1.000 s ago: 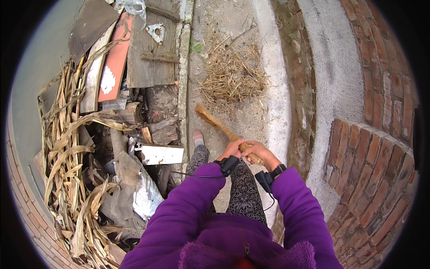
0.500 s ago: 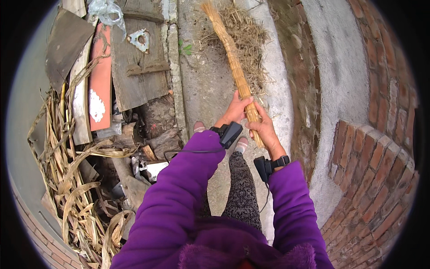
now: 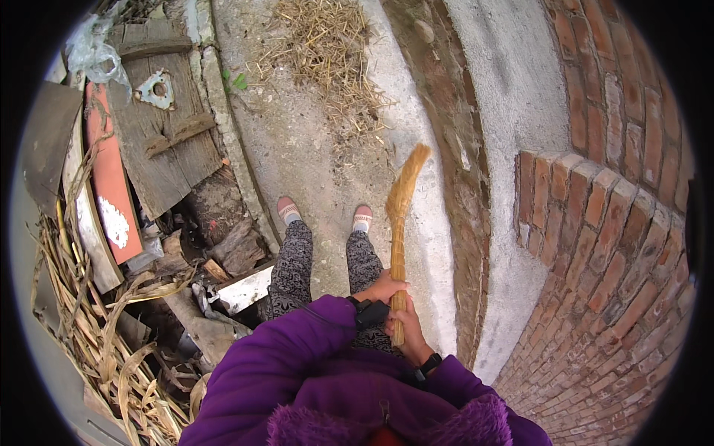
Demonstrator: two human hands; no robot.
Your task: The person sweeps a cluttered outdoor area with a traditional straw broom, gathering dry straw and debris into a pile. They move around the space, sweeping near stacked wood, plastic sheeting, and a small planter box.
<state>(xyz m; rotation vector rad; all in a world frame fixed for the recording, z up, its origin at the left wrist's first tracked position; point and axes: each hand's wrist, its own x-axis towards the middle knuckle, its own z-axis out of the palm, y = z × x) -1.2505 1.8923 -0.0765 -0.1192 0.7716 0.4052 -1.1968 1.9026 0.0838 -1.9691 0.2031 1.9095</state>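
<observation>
Over the concrete path (image 3: 297, 156), toward its right edge: one broom (image 3: 399, 238), long axis roughly fore-aft, bristles pointing forward, tip veering right. Two hands, left hand (image 3: 384, 288) ahead of right hand (image 3: 410, 330), both wrapped round its handle. One straw pile (image 3: 323, 44) beyond.

A person wears a deep purple, soft-looking jacket (image 3: 279, 346) with full-length sleeves, creased and folded along the arms. Shaggy trim (image 3: 305, 427) in the same purple borders the neckline, where a small metallic zip pull (image 3: 384, 409) hangs above a patch of red fabric (image 3: 384, 437). A boxy black device (image 3: 369, 314) is strapped at the left wrist; a black band (image 3: 429, 363) circles the right. Slim black trousers (image 3: 292, 260) carry a dense, pale grey swirling print down to the ankles, above light socks (image 3: 361, 226) and dusty-pink shoes (image 3: 285, 204) with whitish patterning.
</observation>
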